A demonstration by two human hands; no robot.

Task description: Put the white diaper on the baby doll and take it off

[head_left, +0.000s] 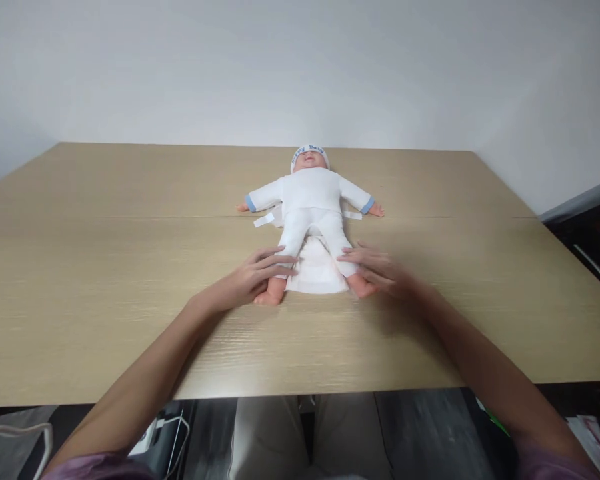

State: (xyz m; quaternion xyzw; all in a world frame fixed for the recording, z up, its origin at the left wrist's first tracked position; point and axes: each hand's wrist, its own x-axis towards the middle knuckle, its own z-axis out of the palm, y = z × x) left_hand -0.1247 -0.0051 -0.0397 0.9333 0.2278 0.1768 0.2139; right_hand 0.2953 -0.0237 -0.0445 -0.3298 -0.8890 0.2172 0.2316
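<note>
Lying doll: resting face up on the table, pointing feet-first toward both hands and carrying its head at the far end.
Doll's long axis: running nearly straight away from the near side, passing midway between the hands, and leaning clearly toward neither.
Splayed legs: spreading in white trousers, opening downward from the doll's hips like an upturned V.
Left hand: resting at the doll's lower leg on that side, laying loosely extended fingers over the trouser leg, just above a bare foot; not clenching into a fist; whether pinching the cloth or only touching, cannot tell.
Right hand: resting at the doll's other lower leg, lying partly over the trouser cuff beside the second foot; blurring slightly; whether grasping or merely touching, cannot tell.
Nearer hand: showing no clear difference, flanking the doll's legs about equally, one per side.
Open diaper: lying between the doll's legs, widening toward its feet, running up beneath its hips.
Fastening tabs: sticking out on both sides of the doll's waist, below its outspread arms.
Lettered cap: covering the doll's head, sitting farthest from both hands.
</note>
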